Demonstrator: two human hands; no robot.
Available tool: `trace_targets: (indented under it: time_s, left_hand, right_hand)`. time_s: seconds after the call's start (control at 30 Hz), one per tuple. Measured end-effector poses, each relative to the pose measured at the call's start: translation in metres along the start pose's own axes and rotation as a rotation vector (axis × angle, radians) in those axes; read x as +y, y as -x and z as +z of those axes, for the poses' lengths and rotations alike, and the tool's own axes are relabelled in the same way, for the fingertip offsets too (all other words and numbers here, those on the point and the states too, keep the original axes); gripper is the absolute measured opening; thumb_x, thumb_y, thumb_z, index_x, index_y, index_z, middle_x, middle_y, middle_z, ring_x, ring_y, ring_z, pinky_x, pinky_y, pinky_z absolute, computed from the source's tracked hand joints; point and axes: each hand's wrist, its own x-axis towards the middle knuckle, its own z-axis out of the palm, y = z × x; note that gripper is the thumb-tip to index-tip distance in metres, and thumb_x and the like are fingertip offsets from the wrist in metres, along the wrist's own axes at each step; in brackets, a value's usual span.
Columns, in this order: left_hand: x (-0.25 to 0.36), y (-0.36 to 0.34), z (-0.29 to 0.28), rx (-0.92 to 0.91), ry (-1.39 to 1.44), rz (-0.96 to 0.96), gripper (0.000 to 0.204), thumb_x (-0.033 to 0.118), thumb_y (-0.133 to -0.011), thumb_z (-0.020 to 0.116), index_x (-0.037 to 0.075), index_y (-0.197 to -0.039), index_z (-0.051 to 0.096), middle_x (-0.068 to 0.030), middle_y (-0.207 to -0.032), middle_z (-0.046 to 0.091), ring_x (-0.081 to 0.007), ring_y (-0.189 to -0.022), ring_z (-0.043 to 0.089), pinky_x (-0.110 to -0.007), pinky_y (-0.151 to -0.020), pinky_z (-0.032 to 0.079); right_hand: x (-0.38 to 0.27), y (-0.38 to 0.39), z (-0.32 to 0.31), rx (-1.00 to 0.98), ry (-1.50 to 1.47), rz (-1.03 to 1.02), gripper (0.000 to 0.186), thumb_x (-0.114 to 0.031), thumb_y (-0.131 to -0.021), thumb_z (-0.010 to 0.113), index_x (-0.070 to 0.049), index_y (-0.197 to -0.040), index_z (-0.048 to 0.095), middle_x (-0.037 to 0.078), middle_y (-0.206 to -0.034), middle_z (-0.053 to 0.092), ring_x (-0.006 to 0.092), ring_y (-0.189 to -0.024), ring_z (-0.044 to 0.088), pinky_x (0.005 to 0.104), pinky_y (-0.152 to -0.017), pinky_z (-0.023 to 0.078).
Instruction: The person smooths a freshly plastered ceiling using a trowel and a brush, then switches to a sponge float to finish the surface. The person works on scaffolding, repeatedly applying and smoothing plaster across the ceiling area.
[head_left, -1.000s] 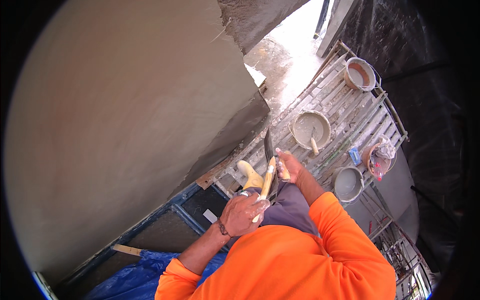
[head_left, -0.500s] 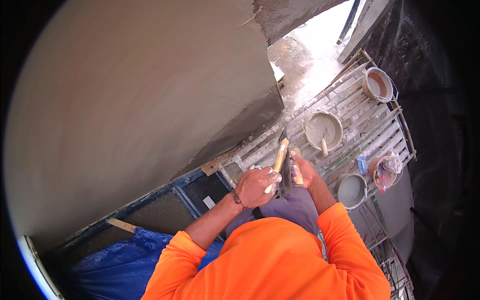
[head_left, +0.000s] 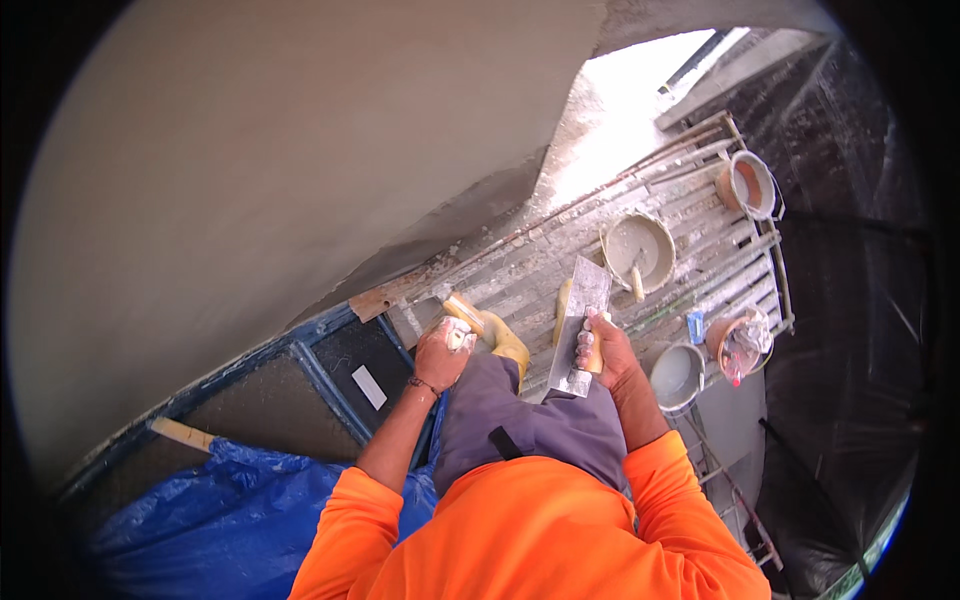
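My right hand is wrapped round the pale wooden handle of a plastering trowel. Its long rectangular steel blade is tilted upright in front of my right thigh, streaked with grey plaster. Apart from it, to the left, my left hand is closed on a yellowish wooden-handled tool whose working end I cannot make out. White paste smears the left knuckles. A round bucket of grey plaster stands just beyond the trowel, with a handled tool leaning in it.
Slatted scaffold planks run beneath me beside a smooth grey plastered wall. More buckets stand at the right: one grey, one reddish, another with odds and ends. A blue frame and blue tarpaulin lie at left.
My hands, close together before, have moved apart: the left one leftward with its wooden-handled tool, the right one holding the trowel, whose blade face now shows. The view has shifted slightly.
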Motion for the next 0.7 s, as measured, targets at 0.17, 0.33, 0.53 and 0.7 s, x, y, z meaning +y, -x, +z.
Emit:
trace_targets:
  time_s: [0.17, 0.33, 0.53, 0.7]
  left_hand:
    - [0.012, -0.016, 0.03, -0.158, 0.069, 0.031, 0.035, 0.03, -0.089, 0.074, 0.001, -0.108, 0.07, -0.0193, -0.103, 0.073, -0.0392, -0.101, 0.069, -0.046, -0.09, 0.052]
    - [0.09, -0.053, 0.055, -0.155, 0.369, 0.239, 0.031, 0.017, -0.093, 0.079, -0.001, -0.116, 0.069, -0.0057, -0.097, 0.071, -0.0116, -0.077, 0.066, -0.028, -0.063, 0.055]
    - [0.231, -0.126, 0.201, -0.496, 0.439, 0.342, 0.035, 0.021, -0.095, 0.077, -0.004, -0.118, 0.069, -0.0072, -0.087, 0.07, -0.0112, -0.071, 0.065, -0.026, -0.061, 0.053]
    - [0.305, -0.112, 0.446, -0.836, 0.27, 0.604, 0.041, 0.036, -0.094, 0.078, 0.0, -0.114, 0.076, -0.0073, -0.088, 0.074, -0.0133, -0.073, 0.068, -0.029, -0.069, 0.054]
  right_hand:
    - [0.038, -0.014, -0.047, 0.224, -0.132, -0.165, 0.028, -0.035, -0.098, 0.07, -0.014, -0.097, 0.052, 0.001, -0.069, 0.052, 0.0138, -0.051, 0.05, 0.0317, -0.044, 0.046]
    - [0.054, -0.077, -0.096, 0.435, -0.172, -0.147, 0.025, -0.03, -0.096, 0.074, -0.015, -0.099, 0.054, -0.001, -0.07, 0.052, 0.014, -0.052, 0.053, 0.0317, -0.044, 0.048]
    - [0.079, -0.174, -0.164, 0.55, -0.19, -0.195, 0.03, -0.031, -0.094, 0.075, -0.003, -0.093, 0.063, 0.008, -0.068, 0.061, 0.0167, -0.054, 0.061, 0.036, -0.042, 0.047]
    - [0.133, -0.269, -0.216, 0.773, 0.278, -0.747, 0.048, -0.039, -0.093, 0.069, 0.001, -0.119, 0.066, 0.021, -0.109, 0.071, 0.0392, -0.108, 0.066, 0.0461, -0.092, 0.052]
